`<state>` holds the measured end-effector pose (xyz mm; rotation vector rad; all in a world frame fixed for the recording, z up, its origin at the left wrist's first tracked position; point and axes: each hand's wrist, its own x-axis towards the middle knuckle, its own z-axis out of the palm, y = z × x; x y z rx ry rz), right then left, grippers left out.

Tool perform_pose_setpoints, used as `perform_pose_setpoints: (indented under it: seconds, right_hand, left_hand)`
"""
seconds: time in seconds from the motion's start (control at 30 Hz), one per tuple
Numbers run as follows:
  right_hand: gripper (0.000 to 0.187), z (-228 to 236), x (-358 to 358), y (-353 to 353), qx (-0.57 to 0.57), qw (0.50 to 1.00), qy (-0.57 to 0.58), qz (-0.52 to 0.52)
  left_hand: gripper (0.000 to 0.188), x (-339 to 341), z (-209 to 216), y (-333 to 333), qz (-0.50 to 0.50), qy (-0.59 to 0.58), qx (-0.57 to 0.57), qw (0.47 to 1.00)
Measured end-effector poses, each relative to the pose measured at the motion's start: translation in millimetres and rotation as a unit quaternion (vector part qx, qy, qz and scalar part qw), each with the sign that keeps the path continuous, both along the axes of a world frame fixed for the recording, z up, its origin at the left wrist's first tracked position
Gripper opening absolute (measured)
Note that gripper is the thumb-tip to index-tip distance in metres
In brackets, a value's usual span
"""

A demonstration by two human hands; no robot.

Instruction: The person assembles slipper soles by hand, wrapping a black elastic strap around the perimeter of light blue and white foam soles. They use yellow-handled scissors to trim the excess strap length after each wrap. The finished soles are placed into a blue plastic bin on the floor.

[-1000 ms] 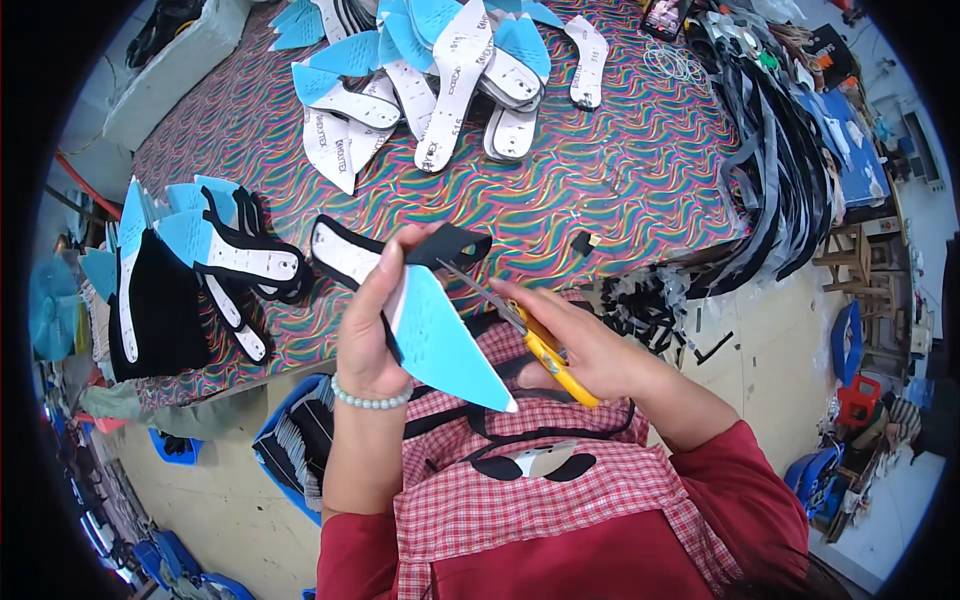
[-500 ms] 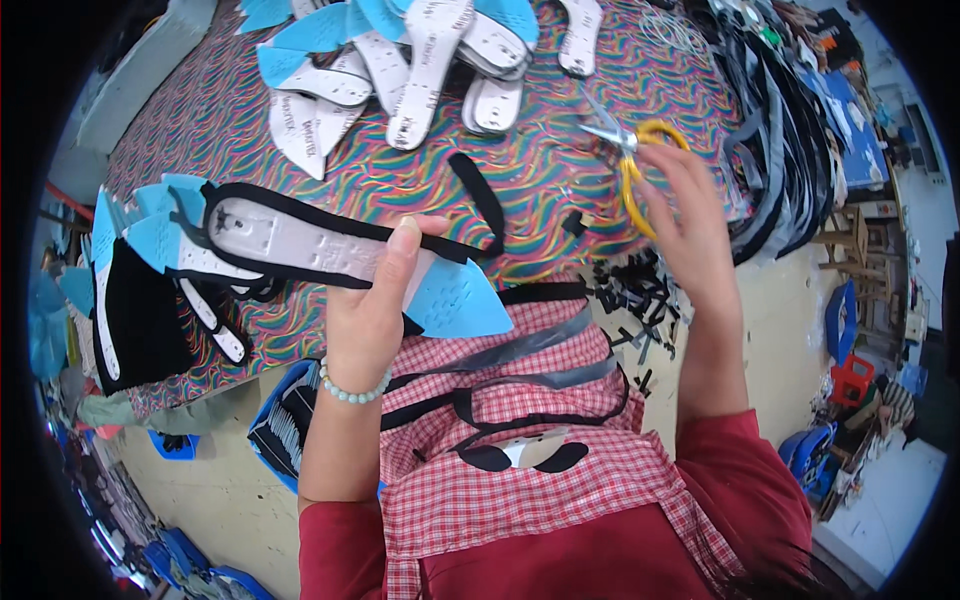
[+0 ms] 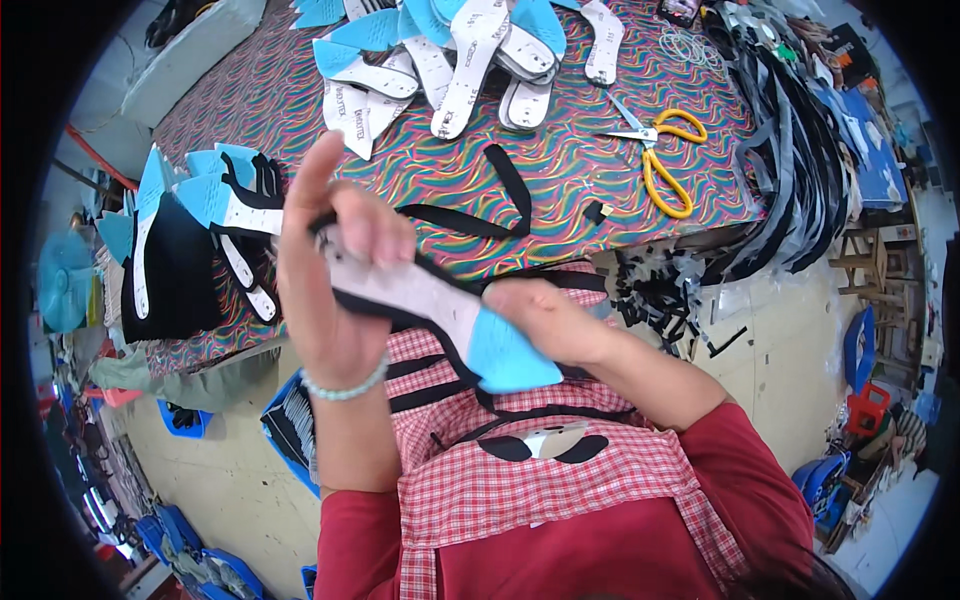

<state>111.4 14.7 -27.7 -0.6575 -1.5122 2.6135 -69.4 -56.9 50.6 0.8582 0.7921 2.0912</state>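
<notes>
A shoe insole (image 3: 452,315), white with black edging and a blue toe part, is tilted between my hands above my lap. My right hand (image 3: 545,318) grips it near the blue toe, thumb on top. Around the heel end, my left hand (image 3: 335,255) has its fingers bent over the white face while one finger points up; it is blurred by motion. Yellow-handled scissors (image 3: 652,133) lie spread on the table. A black strip (image 3: 465,218) lies bent on the patterned cloth just beyond the insole.
Piled white and blue insoles (image 3: 470,60) cover the far table. More edged insoles (image 3: 235,200) hang over the left edge by a black cloth. Dark strips (image 3: 800,170) bundle at the right. Black scraps (image 3: 655,300) lie below the table edge, near a blue bin (image 3: 290,430).
My right hand has put the scissors down on the table and come left to grip the insole's toe end. My left hand has shifted to the heel end, and the insole has tilted.
</notes>
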Motion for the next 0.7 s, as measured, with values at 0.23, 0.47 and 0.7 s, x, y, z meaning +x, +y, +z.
perform_pose_setpoints:
  seconds: [0.23,0.47,0.7]
  right_hand:
    - [0.029,8.2,-35.0,38.2,0.573,0.807,0.072,-0.126]
    - [0.036,-12.4,-71.7,127.4,0.711,0.671,-0.156,-0.144]
    - [0.017,-3.1,-59.9,111.7,0.538,0.818,0.01,-0.204]
  left_hand:
    - [0.034,10.1,69.1,-52.5,-0.056,0.636,-0.003,0.77]
    - [0.063,-133.7,20.5,-70.8,0.012,0.825,-0.425,0.373]
    - [0.039,-76.8,-13.1,71.8,0.107,0.632,-0.259,0.723]
